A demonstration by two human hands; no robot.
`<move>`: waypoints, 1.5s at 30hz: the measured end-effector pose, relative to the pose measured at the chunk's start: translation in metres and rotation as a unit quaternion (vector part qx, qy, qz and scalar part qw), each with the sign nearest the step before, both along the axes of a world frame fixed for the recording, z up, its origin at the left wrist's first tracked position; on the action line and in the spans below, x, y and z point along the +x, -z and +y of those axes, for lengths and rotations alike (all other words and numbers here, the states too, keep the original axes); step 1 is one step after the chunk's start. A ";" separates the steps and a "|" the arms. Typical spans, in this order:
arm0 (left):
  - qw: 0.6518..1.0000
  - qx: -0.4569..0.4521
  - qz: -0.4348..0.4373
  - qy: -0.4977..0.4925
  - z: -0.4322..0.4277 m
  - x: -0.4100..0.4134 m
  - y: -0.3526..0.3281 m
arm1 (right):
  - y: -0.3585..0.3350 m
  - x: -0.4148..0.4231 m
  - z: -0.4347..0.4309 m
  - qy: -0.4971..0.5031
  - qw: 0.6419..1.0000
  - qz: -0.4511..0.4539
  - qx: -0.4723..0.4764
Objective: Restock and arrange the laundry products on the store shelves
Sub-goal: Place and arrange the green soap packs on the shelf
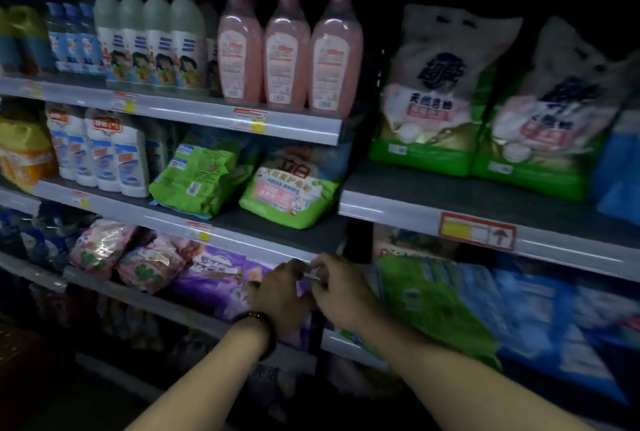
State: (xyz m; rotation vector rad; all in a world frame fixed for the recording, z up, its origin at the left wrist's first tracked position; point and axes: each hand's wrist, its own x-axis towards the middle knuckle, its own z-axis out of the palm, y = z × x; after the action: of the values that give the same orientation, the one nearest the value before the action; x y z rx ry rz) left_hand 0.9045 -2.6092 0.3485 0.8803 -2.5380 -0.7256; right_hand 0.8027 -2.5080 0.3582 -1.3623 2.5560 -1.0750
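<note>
Both hands meet in front of the rail [242, 244] of the middle shelf, at its right end. The left hand [281, 292] is curled almost to a fist, and a dark bracelet [257, 320] sits on its wrist. The right hand [341, 290] has its fingers bent, and its thumb and forefinger are closed together. Between the two hands there is a small pale slip [314, 275], and both hands seem to pinch it. It is too blurred to tell what it is.

Just behind the hands, on the shelf below the rail, lies a purple bag [211, 283]. Left of it lie two pink bags [104, 247], tilted and touching each other. Right of the hands, on the next shelf unit, a green bag [427, 295] leans forward, and blue bags [540, 309] are beside it.

On the shelf above the rail, two green packs [291, 189] lie side by side, and white bottles [104, 153] stand on their left. One shelf higher, three pink bottles [287, 46] stand upright in a row. In the upper right, two large bags [436, 94] with green bottoms stand side by side above a red price tag [476, 231].
</note>
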 end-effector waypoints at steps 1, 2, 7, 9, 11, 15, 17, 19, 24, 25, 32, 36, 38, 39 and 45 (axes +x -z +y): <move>1.000 0.006 -0.002 0.020 0.014 -0.006 0.010 | 0.013 -0.006 0.020 0.030 0.999 -0.024 -0.010; 0.999 0.010 -0.004 0.036 0.027 -0.015 0.023 | 0.027 -0.013 0.039 0.059 0.996 -0.059 -0.027; 0.992 0.081 -0.020 0.092 0.092 -0.054 0.082 | 0.081 -0.043 0.134 0.224 0.956 -0.174 -0.074; 0.988 0.127 -0.009 0.090 0.111 -0.073 0.093 | 0.089 -0.055 0.165 0.274 0.931 -0.223 -0.089; 0.987 0.136 -0.005 0.087 0.128 -0.092 0.089 | 0.104 -0.075 0.187 0.304 0.903 -0.287 -0.097; 0.985 0.170 0.016 0.034 0.145 -0.130 0.083 | 0.107 -0.099 0.213 0.310 0.826 -0.430 -0.193; 0.980 0.198 0.002 -0.008 0.146 -0.149 0.088 | 0.096 -0.101 0.216 0.303 0.763 -0.515 -0.245; 0.978 0.203 -0.036 -0.027 0.143 -0.167 0.097 | 0.097 -0.111 0.217 0.296 0.726 -0.563 -0.261; 0.969 0.236 -0.036 -0.058 0.129 -0.185 0.094 | 0.106 -0.128 0.208 0.303 0.678 -0.599 -0.298; 0.963 0.265 -0.021 -0.052 0.120 -0.190 0.098 | 0.106 -0.129 0.208 0.300 0.677 -0.602 -0.300; 0.890 0.452 0.032 0.038 0.115 -0.197 0.083 | 0.107 -0.137 0.212 0.291 0.672 -0.617 -0.288; 0.868 0.490 0.033 0.070 0.131 -0.180 0.079 | 0.103 -0.134 0.215 0.292 0.650 -0.623 -0.322; 0.852 0.518 0.047 0.068 0.120 -0.193 0.117 | 0.099 -0.131 0.216 0.311 0.646 -0.616 -0.325; 0.840 0.537 0.053 0.056 0.124 -0.191 0.118 | 0.098 -0.129 0.217 0.322 0.648 -0.610 -0.323; 0.729 0.664 0.122 0.114 0.155 -0.155 0.105 | 0.094 -0.119 0.237 0.329 0.661 -0.608 -0.293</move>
State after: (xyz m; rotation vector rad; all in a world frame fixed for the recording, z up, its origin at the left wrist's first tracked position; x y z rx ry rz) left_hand 0.7493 -2.4540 0.2439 0.6653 -1.5596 -2.6359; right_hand 0.6836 -2.2714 0.2645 0.4956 1.5416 -2.0105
